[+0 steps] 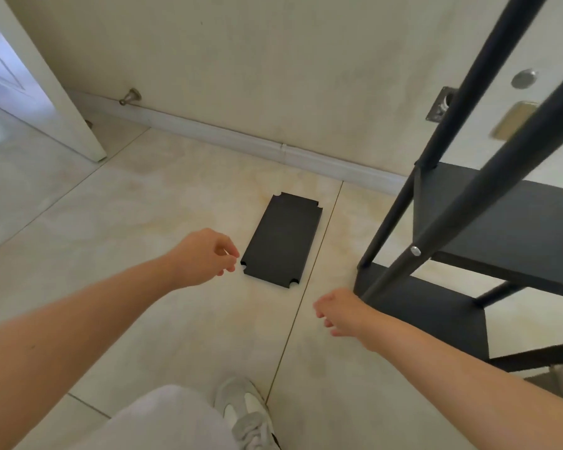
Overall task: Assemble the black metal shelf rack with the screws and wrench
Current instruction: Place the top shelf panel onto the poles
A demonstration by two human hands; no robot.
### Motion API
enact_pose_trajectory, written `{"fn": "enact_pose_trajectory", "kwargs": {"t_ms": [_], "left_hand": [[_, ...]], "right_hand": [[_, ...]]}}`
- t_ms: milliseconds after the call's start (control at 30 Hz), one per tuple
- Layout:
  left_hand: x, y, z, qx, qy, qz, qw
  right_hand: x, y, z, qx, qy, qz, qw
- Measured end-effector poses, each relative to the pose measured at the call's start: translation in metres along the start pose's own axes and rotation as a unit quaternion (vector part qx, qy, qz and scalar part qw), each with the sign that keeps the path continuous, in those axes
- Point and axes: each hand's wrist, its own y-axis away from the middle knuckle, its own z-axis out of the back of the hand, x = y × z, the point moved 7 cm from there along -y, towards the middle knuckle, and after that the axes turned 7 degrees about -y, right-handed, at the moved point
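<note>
Lying flat on the tiled floor [143, 228], a loose black shelf panel [281, 238] with notched corners sits a little out from the wall, one long edge running close beside a dark grout line [309, 277]. The left hand [205, 256] hangs just beside the panel's near left corner, fingers loosely curled and holding nothing; whether a fingertip touches the corner cannot be told. The right hand [338, 311] is lower and nearer, fingers also slack and bent with nothing in them, right next to the foot of the nearest post of the black metal shelf rack [507, 228]. That rack stands to the right of the panel, with two shelves already fitted between its round posts and a silver screw head [415, 251] showing on the front post. Its posts cross in front of the wall and partly cover a metal plate [441, 103], with a brass fitting [511, 120] and a round silver cap [524, 78] close by. A white baseboard [241, 138] runs along the wall behind the panel, carrying a metal door stop [130, 96]. A white door [46, 92] stands at far left. At the bottom edge are a light trouser leg [163, 420] and a grey-and-white shoe [247, 414].
</note>
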Motion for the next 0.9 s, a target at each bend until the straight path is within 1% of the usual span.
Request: {"fn": "enact_pose_trajectory", "kwargs": {"t_ms": [167,400,500,667,800,900], "left_hand": [[0.046,-0.042,-0.03,0.005,0.043,0.061,0.997],[0.075,-0.086,-0.087,0.052,0.056,0.091,0.993],[0.083,-0.101,-0.109,0.073,0.075,0.112,0.988],[0.083,-0.121,-0.135,0.074,0.163,0.144,0.973],[0.086,-0.131,-0.145,0.057,0.219,0.167,0.96],[0.091,-0.134,-0.145,0.028,0.306,0.199,0.931]], "right_hand": [[0.006,-0.051,-0.013,-0.032,-0.002,-0.024,0.999],[-0.004,-0.101,-0.031,-0.041,0.008,-0.034,0.999],[-0.006,-0.12,-0.034,-0.04,-0.011,-0.043,0.998],[-0.01,-0.143,-0.046,-0.02,-0.057,-0.076,0.995],[-0.01,-0.151,-0.057,-0.011,-0.091,-0.087,0.992],[-0.013,-0.151,-0.058,-0.044,-0.12,-0.093,0.987]]}}
